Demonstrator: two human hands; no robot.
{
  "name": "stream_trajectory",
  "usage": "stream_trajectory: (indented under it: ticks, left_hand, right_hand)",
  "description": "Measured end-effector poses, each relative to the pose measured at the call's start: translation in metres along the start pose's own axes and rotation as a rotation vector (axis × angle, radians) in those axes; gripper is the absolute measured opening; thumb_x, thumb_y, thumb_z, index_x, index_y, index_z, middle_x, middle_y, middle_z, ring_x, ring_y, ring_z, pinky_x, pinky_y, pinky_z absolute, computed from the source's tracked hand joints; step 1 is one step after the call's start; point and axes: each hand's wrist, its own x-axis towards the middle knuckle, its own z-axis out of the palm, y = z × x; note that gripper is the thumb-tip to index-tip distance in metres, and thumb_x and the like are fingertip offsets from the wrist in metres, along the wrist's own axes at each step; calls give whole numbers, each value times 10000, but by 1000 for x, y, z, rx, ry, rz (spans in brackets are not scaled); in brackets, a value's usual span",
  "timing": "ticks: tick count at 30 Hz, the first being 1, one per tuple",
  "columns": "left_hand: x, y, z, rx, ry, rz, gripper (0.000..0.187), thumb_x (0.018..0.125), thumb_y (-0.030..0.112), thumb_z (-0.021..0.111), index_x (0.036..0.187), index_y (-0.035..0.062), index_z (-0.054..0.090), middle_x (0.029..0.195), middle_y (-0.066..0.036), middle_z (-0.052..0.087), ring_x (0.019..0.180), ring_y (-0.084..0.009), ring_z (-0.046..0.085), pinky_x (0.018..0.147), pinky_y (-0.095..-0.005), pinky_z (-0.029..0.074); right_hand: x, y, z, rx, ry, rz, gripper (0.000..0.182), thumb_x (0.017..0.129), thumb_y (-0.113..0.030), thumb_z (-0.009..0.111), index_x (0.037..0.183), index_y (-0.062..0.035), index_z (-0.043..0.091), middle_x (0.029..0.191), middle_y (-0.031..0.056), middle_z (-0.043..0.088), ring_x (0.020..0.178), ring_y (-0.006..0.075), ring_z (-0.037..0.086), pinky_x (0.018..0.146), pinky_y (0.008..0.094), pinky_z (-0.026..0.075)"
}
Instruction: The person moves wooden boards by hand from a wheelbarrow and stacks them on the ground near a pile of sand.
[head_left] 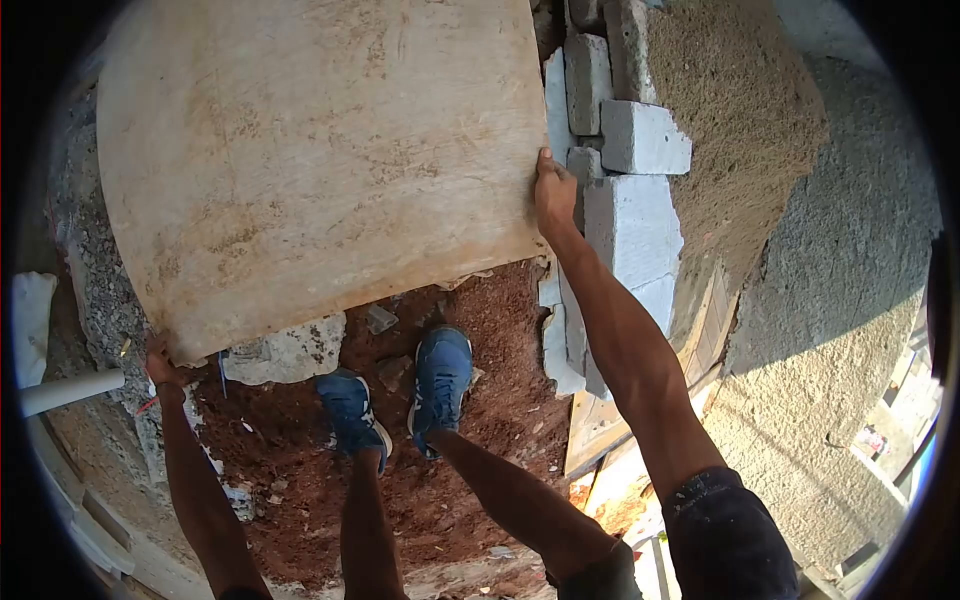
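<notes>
A large, dirt-stained wooden board (330,160) fills the upper middle of the head view. My left hand (163,366) grips its lower left corner, the fingers partly hidden at the edge. On the board's right edge, near the lower right corner, my right hand (555,195) is closed, its thumb on the top face and its other fingers out of sight. Just right of that hand stand white-faced blocks (630,225) in a rough stack. Below the board, my feet in blue shoes (443,375) stand on reddish soil (480,510).
A pale stone slab (290,352) lies under the board's lower edge. At the left, a white pipe (75,391) sticks out near a rough concrete edge (95,290). A rough plastered wall (735,120) rises on the right, with wooden planks (600,432) below it.
</notes>
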Motion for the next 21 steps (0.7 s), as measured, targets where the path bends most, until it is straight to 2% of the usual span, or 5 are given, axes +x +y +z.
stream_trajectory:
  ticks: [5,11,15,19,21]
  left_hand:
    - [23,-5,17,742,437,428,660,855,543,415,1160,-33,517,1116,-157,566,1001,-271,539,837,-365,428]
    - [-25,36,32,613,600,344,600,842,509,451,1061,-33,588,948,-188,629,833,-289,594,778,-371,435]
    - [24,17,-48,856,349,628,629,837,504,458,1129,-48,538,1047,-156,596,912,-214,536,836,-306,391]
    - [-81,109,-18,280,455,247,492,873,373,438,1123,-36,550,1095,-167,576,1012,-235,526,877,-293,373]
    - [-149,166,24,725,641,118,454,891,311,387,1141,-40,528,1075,-162,580,1011,-233,529,889,-308,374]
  right_hand:
    - [-10,-23,-17,-162,-22,-6,604,884,-483,364,933,74,592,879,284,590,870,414,553,800,418,401]
    - [-39,-60,-61,-181,-78,-26,633,890,-491,341,944,92,583,880,299,583,881,431,544,797,427,399]
    - [-58,-70,-67,-211,-56,-58,667,888,-503,340,952,119,573,869,305,582,864,409,557,789,411,405]
    - [-95,-89,-88,-134,-117,90,699,880,-526,349,955,132,572,870,294,589,848,353,571,788,393,408]
    - [-91,-75,-94,-96,23,222,725,871,-551,357,926,137,578,836,261,598,799,291,557,762,387,406]
